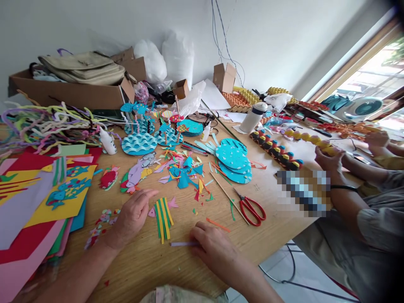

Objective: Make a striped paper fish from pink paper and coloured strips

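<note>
My left hand (134, 215) hovers at the table's left-middle, fingers stretched out and holding nothing I can see. Just right of it lies a green paper piece with yellow strips (163, 219), and a small pink paper fish (152, 212) is partly beside it. My right hand (210, 243) rests low on the table with curled fingers, closed on a lavender paper strip (183, 244) that sticks out to the left. An orange paper strip (218, 224) lies just beyond that hand. Red-handled scissors (251, 208) lie to the right beside a wooden stick (229, 198).
Coloured paper sheets (25, 235) stack at the left. Paper scraps (186, 174), blue discs (233, 162) and a glue bottle (107, 141) cover the middle. Pipe cleaners (47, 122) heap behind. At right, another person's hand (330, 162) holds a yellow egg-carton strip (307, 138).
</note>
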Available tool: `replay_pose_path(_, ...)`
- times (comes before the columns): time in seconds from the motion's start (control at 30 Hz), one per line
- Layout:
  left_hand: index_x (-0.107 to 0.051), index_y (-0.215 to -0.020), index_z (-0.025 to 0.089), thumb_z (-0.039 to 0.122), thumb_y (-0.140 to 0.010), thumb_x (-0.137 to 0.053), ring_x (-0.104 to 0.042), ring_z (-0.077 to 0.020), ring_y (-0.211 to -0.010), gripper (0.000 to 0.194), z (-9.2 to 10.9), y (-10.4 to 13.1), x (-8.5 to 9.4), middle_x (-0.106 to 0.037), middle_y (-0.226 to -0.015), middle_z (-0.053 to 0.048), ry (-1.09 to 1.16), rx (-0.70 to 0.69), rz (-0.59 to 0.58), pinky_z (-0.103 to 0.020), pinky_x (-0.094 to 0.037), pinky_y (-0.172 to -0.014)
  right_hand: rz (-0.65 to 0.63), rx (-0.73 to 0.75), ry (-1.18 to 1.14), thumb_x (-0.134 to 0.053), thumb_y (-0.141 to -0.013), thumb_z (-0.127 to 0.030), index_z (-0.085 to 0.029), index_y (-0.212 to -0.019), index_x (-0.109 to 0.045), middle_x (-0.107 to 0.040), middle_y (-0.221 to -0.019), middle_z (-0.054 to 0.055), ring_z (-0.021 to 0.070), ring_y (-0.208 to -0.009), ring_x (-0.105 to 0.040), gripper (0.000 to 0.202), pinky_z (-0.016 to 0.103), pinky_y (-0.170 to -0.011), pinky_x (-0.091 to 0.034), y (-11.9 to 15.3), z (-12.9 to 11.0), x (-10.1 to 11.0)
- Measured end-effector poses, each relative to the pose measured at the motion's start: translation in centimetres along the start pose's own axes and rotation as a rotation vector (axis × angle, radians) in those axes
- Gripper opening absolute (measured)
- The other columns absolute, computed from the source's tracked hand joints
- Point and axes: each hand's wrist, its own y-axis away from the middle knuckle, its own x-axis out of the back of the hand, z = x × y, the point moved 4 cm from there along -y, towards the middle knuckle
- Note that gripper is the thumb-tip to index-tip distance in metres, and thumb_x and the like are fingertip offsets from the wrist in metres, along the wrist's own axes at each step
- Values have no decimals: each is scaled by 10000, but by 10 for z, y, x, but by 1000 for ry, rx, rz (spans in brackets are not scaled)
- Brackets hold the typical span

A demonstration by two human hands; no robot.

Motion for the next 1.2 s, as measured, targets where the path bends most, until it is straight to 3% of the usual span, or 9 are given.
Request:
replay_pose_path(0.3, -552, -1029, 160, 12, -808, -332, -613, -159, -894, 345, 2, -1, 1, -653, -922, -55, 14, -8, 17, -270, -488, -810, 79, 72, -48, -499, -816, -191, -208, -888, -613, -611, -927, 9, 135, -828, -583, 136, 194, -682, -386, -17, -21, -15)
replay_pose_path(0.63, -572, -1013, 182, 44, -823, -325, -622, -160, -860, 341, 2, -1, 1, -655, -902, -45, 34, 6, 9, -285, -506, -783, 22, 72, 60, -479, -831, -203, -181, -894, -619, -624, -929, 45, 174, -850, -590, 155, 231, -701, -405, -26, -30, -21)
replay_pose_path(0.83, -567, -1035, 175, 37, -816, -332, -609, -169, -910, 349, -3, 3, -2, -651, -948, -59, 70, 35, -24, -306, -499, -809, 19, -13, 38, -441, -843, -166, -173, -884, -622, -621, -940, 53, 157, -844, -586, 185, 216, -689, -387, -20, -17, -4)
replay_pose_path(1.2, -572, -1019, 185, 50, -831, -331, -617, -154, -894, 334, -3, 3, -1, -655, -934, -46, 91, 29, -16, -268, -495, -802, 234, -98, 21, -439, -819, -117, -185, -870, -594, -603, -906, 39, 139, -808, -560, 177, 211, -673, -364, -19, 37, 37)
